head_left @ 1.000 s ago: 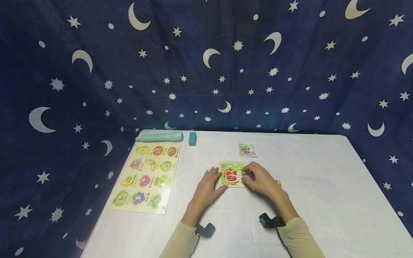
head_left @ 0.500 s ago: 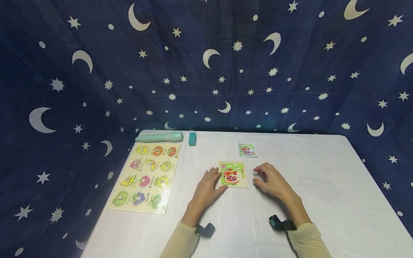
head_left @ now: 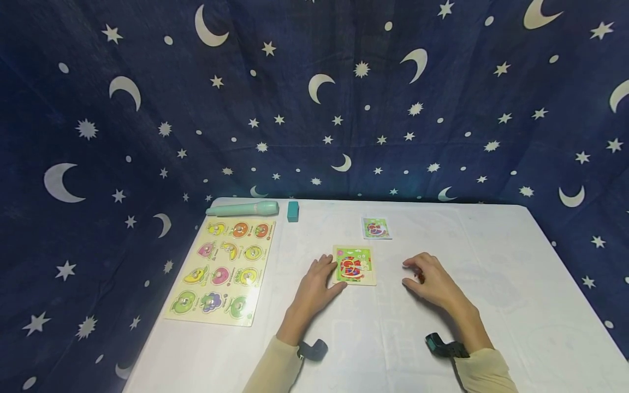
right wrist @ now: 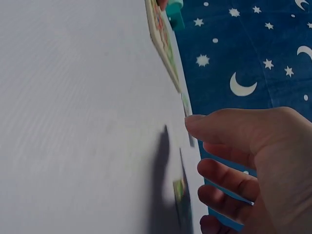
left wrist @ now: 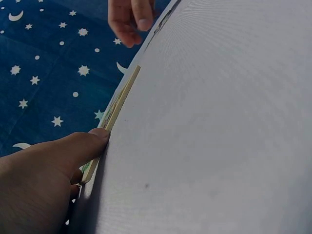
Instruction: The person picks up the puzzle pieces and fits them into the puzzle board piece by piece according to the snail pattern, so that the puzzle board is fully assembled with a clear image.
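Observation:
A small wooden jigsaw puzzle (head_left: 355, 265) with a green and red picture lies flat on the table. My left hand (head_left: 316, 284) steadies its near left corner. In the left wrist view, the thumb (left wrist: 100, 136) presses the board's edge. To the right of the puzzle, my right hand (head_left: 432, 279) hovers over the table with loosely bent fingers and nothing held. Below that hand, the right wrist view shows a loose puzzle piece (right wrist: 179, 195) on the cloth. From the head, only a red bit of it shows between the fingers. A picture card (head_left: 377, 228) lies behind the puzzle.
A fruit peg puzzle board (head_left: 223, 275) lies at the left of the white table (head_left: 491, 245). Behind it is a mint-green pen-shaped device (head_left: 243, 208), with a teal block (head_left: 292, 212) beside it. A starry dark blue cloth (head_left: 314, 109) hangs behind the table.
My right hand has left the puzzle and moved right, toward the loose piece. My left hand has stayed at the puzzle's corner.

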Demonstrator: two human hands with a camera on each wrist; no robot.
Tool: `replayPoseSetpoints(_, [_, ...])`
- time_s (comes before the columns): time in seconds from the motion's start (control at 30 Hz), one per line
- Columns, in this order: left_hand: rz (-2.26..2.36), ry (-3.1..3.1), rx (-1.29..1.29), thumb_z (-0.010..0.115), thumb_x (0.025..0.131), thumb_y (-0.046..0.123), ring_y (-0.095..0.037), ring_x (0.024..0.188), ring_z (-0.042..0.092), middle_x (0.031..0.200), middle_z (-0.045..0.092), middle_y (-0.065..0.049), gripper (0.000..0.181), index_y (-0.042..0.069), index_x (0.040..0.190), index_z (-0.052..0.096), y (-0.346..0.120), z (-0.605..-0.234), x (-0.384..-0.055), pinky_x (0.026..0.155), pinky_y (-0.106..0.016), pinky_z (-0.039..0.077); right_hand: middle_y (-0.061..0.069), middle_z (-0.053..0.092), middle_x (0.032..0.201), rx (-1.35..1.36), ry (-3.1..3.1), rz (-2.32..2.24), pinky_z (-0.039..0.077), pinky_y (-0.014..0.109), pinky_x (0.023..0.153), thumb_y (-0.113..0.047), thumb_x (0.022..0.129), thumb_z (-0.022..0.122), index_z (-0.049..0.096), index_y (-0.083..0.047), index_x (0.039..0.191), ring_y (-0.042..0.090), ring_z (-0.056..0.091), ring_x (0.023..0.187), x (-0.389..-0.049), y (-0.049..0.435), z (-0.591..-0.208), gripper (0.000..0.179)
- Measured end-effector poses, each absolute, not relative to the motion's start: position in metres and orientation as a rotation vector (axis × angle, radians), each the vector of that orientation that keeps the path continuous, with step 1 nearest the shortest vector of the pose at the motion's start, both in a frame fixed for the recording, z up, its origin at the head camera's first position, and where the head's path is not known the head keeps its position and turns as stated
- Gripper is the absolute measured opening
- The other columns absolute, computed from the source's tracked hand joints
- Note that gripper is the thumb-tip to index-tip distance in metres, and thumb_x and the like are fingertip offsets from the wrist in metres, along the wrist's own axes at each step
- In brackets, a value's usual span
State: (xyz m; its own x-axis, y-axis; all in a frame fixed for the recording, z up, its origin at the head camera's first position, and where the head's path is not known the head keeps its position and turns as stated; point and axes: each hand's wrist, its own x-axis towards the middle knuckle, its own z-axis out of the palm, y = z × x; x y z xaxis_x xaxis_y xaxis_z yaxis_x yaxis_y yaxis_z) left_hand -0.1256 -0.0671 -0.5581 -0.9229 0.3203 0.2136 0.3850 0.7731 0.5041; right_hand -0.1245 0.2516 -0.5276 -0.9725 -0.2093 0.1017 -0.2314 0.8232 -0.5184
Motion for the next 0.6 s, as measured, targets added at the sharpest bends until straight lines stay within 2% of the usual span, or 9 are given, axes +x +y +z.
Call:
replayPoseSetpoints(0.1, [-0.852, -2.850, -0.569, 0.070, 0.091, 0.046, -0.027, 0.144, 0.045, 0.149, 0.054, -0.012, 0.061, 0.007, 0.136, 0.060, -0.067, -0.558, -0.125, 0.126, -0.038, 0.030, 0.013, 0.062, 0.116, 0.354, -2.950, 0.856, 0.047, 0.051, 0.096, -0.016, 0.083, 0.077, 0.068, -0.005, 0.114, 0.031, 0.053, 0.110, -0.122, 0.259, -0.530, 0.034])
replayPoseSetpoints(0.33, [-0.852, -2.858, -0.558, 0.070, 0.090, 0.047, -0.027, 0.144, 0.045, 0.150, 0.054, -0.012, 0.061, 0.007, 0.136, 0.060, -0.067, -0.558, -0.126, 0.126, -0.038, 0.030, 0.014, 0.061, 0.114, 0.331, -2.952, 0.837, 0.048, 0.051, 0.093, -0.017, 0.082, 0.077, 0.067, -0.003, 0.115, 0.031, 0.053, 0.105, -0.119, 0.271, -0.532, 0.037])
replayPoseSetpoints(0.5, [-0.842, -2.861, -0.557, 0.071, 0.090, 0.047, -0.027, 0.144, 0.046, 0.150, 0.054, -0.011, 0.062, 0.007, 0.136, 0.060, -0.067, -0.558, -0.126, 0.126, -0.039, 0.031, 0.018, 0.060, 0.117, 0.303, -2.994, 0.847, 0.046, 0.058, 0.102, -0.018, 0.084, 0.076, 0.065, 0.000, 0.119, 0.037, 0.055, 0.113, -0.117, 0.276, -0.533, 0.041])
replayPoseSetpoints(0.6, [-0.847, -2.868, -0.553, 0.071, 0.090, 0.047, -0.027, 0.144, 0.045, 0.150, 0.053, -0.011, 0.062, 0.007, 0.136, 0.060, -0.067, -0.558, -0.126, 0.126, -0.038, 0.030, 0.019, 0.061, 0.117, 0.291, -3.004, 0.857, 0.046, 0.060, 0.103, -0.018, 0.084, 0.076, 0.065, 0.000, 0.119, 0.039, 0.056, 0.113, -0.116, 0.277, -0.533, 0.041])
